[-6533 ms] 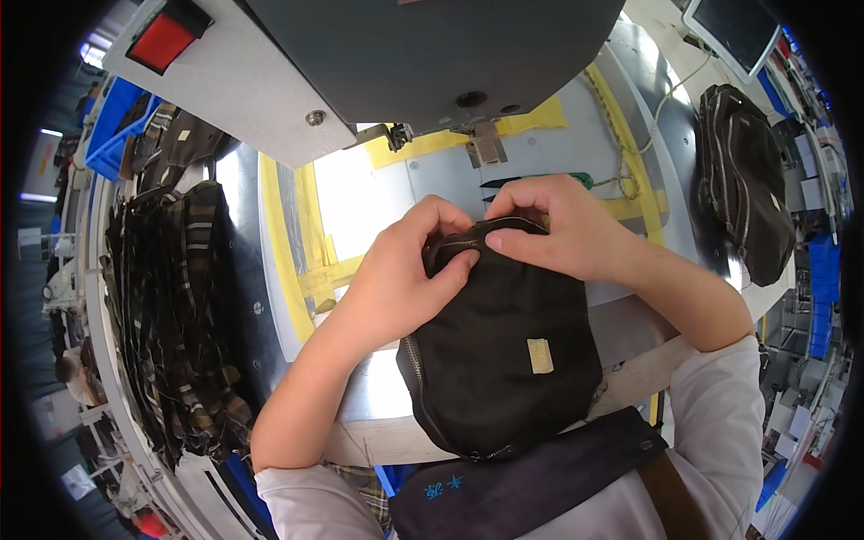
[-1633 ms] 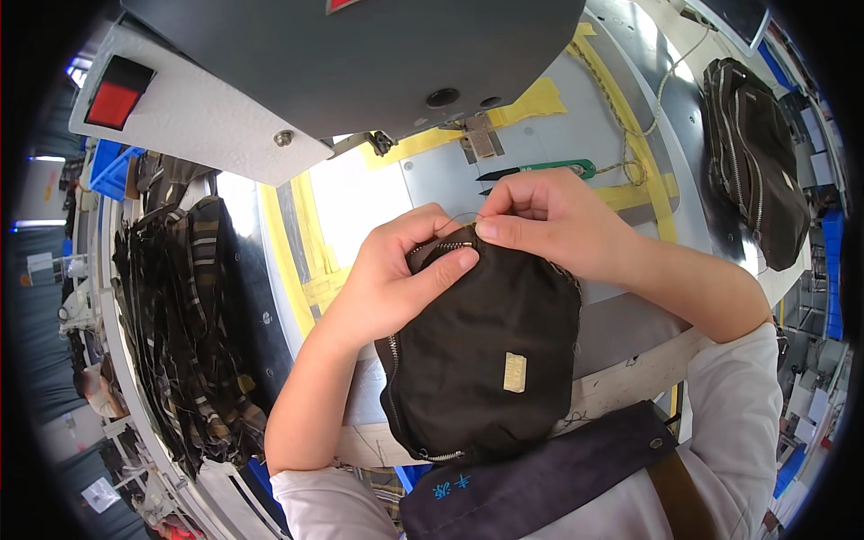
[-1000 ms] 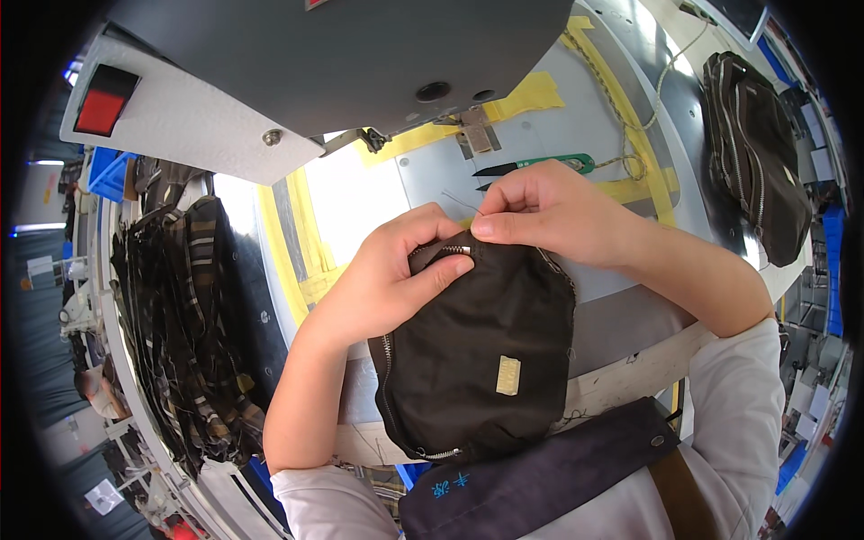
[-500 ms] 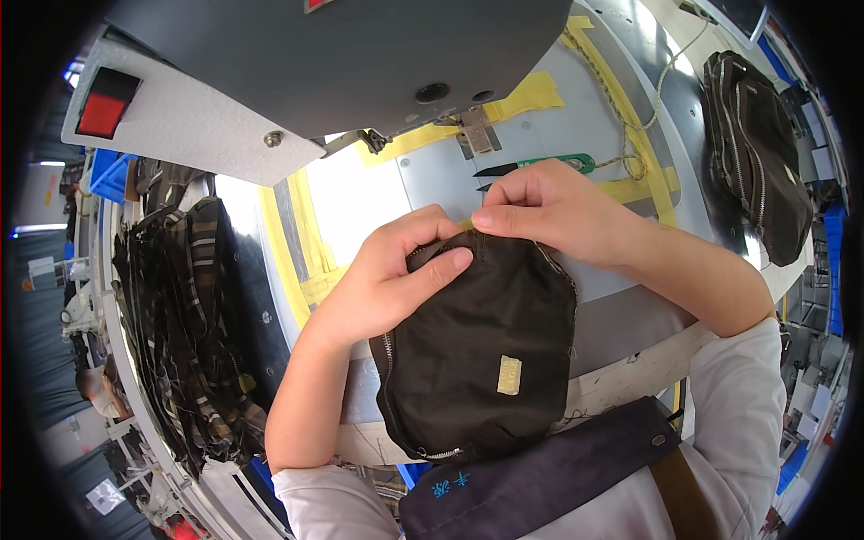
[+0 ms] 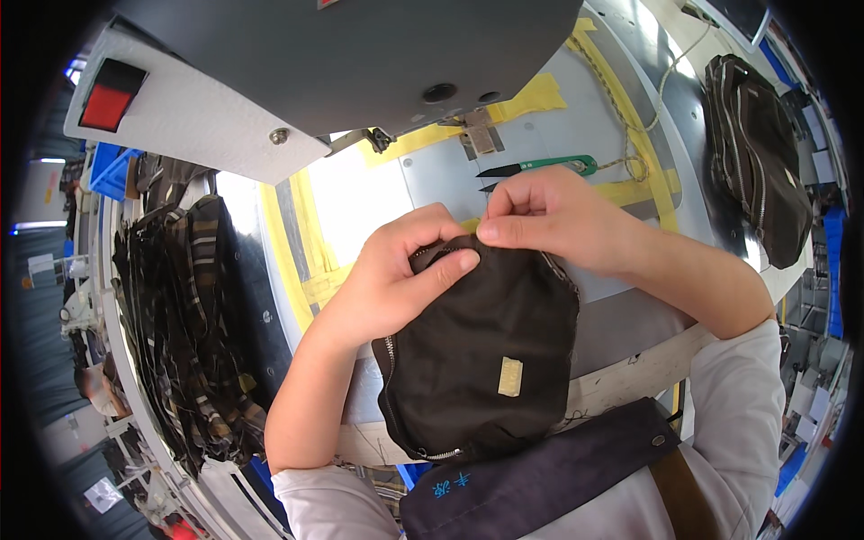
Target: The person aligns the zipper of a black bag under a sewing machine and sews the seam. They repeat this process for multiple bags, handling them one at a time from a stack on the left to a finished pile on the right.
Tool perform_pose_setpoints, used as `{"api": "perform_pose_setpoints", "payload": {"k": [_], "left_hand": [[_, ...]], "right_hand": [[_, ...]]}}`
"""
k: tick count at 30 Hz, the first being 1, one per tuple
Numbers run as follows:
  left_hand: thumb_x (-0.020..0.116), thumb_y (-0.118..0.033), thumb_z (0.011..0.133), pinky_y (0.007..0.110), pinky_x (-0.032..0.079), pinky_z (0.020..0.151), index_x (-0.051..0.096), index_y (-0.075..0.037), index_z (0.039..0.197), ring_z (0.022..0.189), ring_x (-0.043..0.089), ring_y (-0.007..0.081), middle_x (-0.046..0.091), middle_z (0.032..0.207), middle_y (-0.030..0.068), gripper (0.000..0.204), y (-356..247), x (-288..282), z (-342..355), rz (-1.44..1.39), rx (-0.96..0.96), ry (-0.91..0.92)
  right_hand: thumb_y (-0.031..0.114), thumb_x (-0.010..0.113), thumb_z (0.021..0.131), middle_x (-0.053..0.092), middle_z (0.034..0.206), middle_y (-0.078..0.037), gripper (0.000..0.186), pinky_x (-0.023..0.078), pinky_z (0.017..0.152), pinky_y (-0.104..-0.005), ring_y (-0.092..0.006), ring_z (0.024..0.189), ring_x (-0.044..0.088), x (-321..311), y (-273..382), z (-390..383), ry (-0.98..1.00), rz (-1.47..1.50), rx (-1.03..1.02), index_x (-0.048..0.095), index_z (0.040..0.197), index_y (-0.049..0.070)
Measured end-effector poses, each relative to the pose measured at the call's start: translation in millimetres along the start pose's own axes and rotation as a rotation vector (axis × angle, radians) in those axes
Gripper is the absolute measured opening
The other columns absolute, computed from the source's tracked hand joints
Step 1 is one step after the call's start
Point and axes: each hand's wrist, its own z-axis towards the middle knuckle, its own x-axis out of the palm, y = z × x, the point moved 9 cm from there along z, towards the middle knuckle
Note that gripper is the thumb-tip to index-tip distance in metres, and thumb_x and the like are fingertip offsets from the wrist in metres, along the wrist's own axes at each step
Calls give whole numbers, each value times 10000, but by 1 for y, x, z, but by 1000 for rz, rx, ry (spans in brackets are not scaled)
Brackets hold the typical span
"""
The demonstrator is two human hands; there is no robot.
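Observation:
A dark brown fabric bag piece [image 5: 477, 342] with a zipper along its edge lies at the near side of the machine table, its lower part against my apron. A small pale yellow label [image 5: 510, 377] sits on its face. My left hand [image 5: 405, 270] grips the top edge, thumb on the front and fingers behind. Close by, my right hand [image 5: 544, 216] pinches the same edge between thumb and bent fingers. Green-handled thread snips [image 5: 549, 166] lie just beyond my right hand, tied to a cord.
The grey sewing machine head [image 5: 360, 63] overhangs the far side, with a metal presser part [image 5: 480, 135] below. Yellow tape [image 5: 310, 243] borders the plate. Plaid and dark fabric pieces [image 5: 193, 315] hang at left. Stacked brown zippered pieces [image 5: 756, 162] lie at right.
The top edge of the fabric bag piece and my right fingertips have shifted very slightly. Both hands keep their grip. The view has moved a little.

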Motion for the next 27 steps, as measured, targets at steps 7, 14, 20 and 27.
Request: {"api": "perform_pose_setpoints", "payload": {"k": [7,14,20,27], "left_hand": [[704,-130,820,271,436,687,648,2,954,728,517,131,587,809,49,196,-5,-16,-3,178,-132,-92],[697,-52,788,249,434,719,628,17,936,753,508,107,578,811,29,177,-12,-18,-5,218,-78,-98],[693,-47,784,250,435,713,620,17,926,747,506,108,570,801,30,172,-12,-17,-5,196,-56,-94],[689,-43,781,251,437,713,619,15,926,747,504,111,572,814,39,171,-11,-16,-5,219,-62,-80]], "right_hand": [[211,658,897,624,779,21,203,413,618,-210,-36,695,523,-4,5,0,-102,62,30,661,888,8],[221,653,904,606,761,35,206,390,600,-201,-20,675,502,-1,2,2,-98,18,29,646,858,20],[221,648,909,604,755,40,206,395,603,-199,-15,677,503,-1,1,1,-84,16,52,647,861,21],[205,637,918,622,783,27,196,416,627,-200,-22,698,523,2,2,1,-61,42,9,653,885,12]]}}
